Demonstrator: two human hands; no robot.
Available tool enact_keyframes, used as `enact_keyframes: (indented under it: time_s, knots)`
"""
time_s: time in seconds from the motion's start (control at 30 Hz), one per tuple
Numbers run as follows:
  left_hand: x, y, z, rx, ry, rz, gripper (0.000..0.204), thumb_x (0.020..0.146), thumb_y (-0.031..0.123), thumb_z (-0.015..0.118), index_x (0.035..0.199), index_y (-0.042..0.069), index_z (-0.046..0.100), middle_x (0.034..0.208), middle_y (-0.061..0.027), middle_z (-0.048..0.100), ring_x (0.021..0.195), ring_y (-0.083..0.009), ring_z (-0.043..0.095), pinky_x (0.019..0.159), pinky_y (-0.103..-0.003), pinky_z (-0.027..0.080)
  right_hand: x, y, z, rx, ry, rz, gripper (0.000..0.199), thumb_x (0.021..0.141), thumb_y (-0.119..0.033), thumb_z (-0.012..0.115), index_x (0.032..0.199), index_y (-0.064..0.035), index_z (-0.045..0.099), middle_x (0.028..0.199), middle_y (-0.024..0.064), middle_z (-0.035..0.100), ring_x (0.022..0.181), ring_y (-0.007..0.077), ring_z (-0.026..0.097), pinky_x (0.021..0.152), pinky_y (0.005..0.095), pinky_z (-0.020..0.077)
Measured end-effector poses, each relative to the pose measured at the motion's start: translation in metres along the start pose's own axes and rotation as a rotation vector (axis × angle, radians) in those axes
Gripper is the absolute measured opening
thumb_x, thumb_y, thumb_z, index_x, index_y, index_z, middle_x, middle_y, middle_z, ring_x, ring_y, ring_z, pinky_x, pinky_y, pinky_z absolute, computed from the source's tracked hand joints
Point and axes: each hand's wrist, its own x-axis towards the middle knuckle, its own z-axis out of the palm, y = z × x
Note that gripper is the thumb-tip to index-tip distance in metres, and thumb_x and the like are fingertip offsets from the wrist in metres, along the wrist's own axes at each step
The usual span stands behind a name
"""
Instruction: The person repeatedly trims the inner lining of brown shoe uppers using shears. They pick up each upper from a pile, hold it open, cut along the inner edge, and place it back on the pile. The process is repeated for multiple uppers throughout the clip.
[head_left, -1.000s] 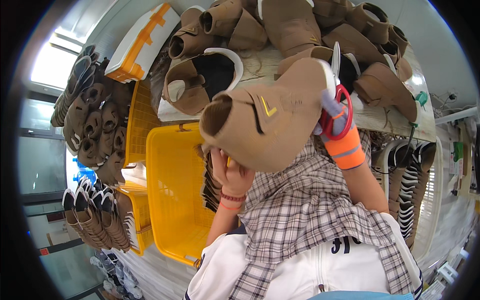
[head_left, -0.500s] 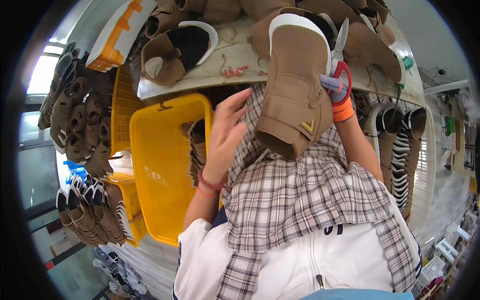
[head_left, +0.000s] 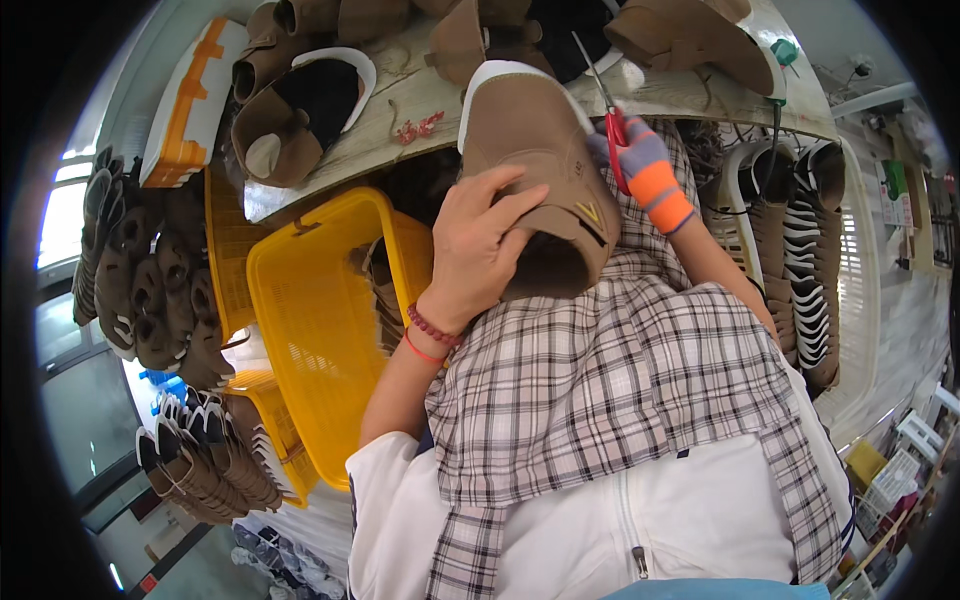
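Note:
A brown shoe upper [head_left: 535,130] with a white-edged toe and a yellow mark hangs over my lap, its toe pointing at the bench and its ankle opening toward me. My bare left hand [head_left: 475,240] grips its left side by the opening, fingers bent over the top and red bracelets at the wrist. At the right side, my right hand [head_left: 645,165], in a grey and orange glove, holds red-handled scissors [head_left: 615,135]. Their blades point up and away and look nearly closed. The gloved fingertips meet the upper's edge and are partly hidden behind it.
More brown uppers [head_left: 690,45] lie along the worn bench [head_left: 390,120]. A yellow basket [head_left: 310,340] with a few uppers stands at my left. Stacked uppers [head_left: 205,450] sit further left. A pale basket [head_left: 860,260] of nested uppers is at my right.
My left hand has come in from the side and taken hold of the upper near its opening. The upper and scissors have shifted left, and the view has turned slightly.

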Motion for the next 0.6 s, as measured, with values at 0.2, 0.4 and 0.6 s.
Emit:
enact_keyframes:
  time_s: [0.2,0.4,0.6]
  knots:
    - [0.029,0.005,0.007,0.217,-0.155,0.022,0.012,0.081,0.012,0.064,0.09,0.007,0.07,0.095,-0.003,0.069,0.081,-0.023,0.056,0.07,-0.034,0.039,-0.065,-0.032,-0.01,-0.101,-0.117,-0.045,0.036,0.08,-0.005,0.071,0.11,0.0006,0.052,0.091,0.003,0.059,0.087,0.0136,0.063,0.075,0.0239,0.0512]
    - [0.038,-0.013,0.023,0.185,-0.229,-0.097,0.018,0.082,0.02,0.063,0.074,0.005,0.067,0.074,-0.0113,0.065,0.063,-0.0263,0.053,0.065,-0.035,0.04,-0.085,-0.032,-0.005,-0.2,-0.144,0.054,0.049,0.077,-0.001,0.071,0.12,0.0,0.048,0.105,0.0086,0.063,0.095,0.0139,0.061,0.082,0.0257,0.0509]
    - [0.036,-0.038,0.029,-0.294,-0.356,-0.578,0.028,0.08,0.024,0.061,0.071,-0.002,0.065,0.059,-0.0135,0.06,0.053,-0.023,0.056,0.056,-0.034,0.042,-0.089,-0.009,-0.015,-0.003,-0.222,0.047,0.05,0.074,0.003,0.073,0.116,0.0004,0.048,0.104,0.0099,0.062,0.093,0.0145,0.063,0.083,0.0262,0.0515]
